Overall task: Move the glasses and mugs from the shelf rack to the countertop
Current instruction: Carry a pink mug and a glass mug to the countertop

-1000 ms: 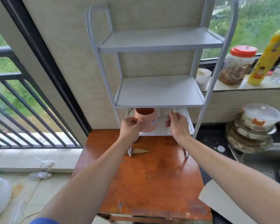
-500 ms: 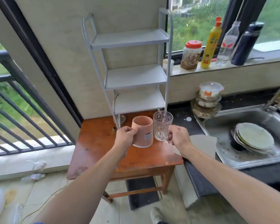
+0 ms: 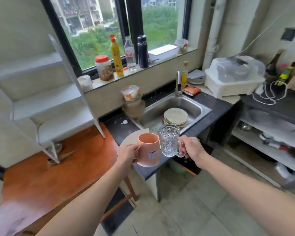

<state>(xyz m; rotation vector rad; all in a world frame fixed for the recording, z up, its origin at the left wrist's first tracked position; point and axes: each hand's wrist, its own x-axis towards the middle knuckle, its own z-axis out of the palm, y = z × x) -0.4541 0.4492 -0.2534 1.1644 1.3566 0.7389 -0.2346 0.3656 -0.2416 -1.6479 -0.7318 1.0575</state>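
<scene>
At the far left, on an orange-brown wooden table [image 3: 58,176], stands the white shelf rack [image 3: 46,103], blurred in this view. Just right of the table runs the dark countertop [image 3: 116,126], with a pale flat sheet [image 3: 129,139] lying on its near part.

Over that front stretch of the countertop, the left hand [image 3: 126,155] holds a pink mug [image 3: 149,150] in the air. Its fingers are curled tight at the mug's left side, where they hide the handle. The mug is upright with its mouth showing and a small label on its wall.

Just beside it on the right hangs a clear patterned glass mug [image 3: 169,140], also upright and off the surface. Whether the two mugs touch cannot be told. The right hand [image 3: 192,149] grips the glass mug's handle, its fingers wrapped round the loop.

Behind both mugs lies a steel sink [image 3: 199,106] set into the countertop, with a stack of plates [image 3: 175,116] inside it. On the window sill above stand a red-lidded jar [image 3: 104,68], a yellow bottle [image 3: 117,57] and a dark flask [image 3: 142,51]. At the far right a white lidded dish box [image 3: 233,79] sits on the counter.
</scene>
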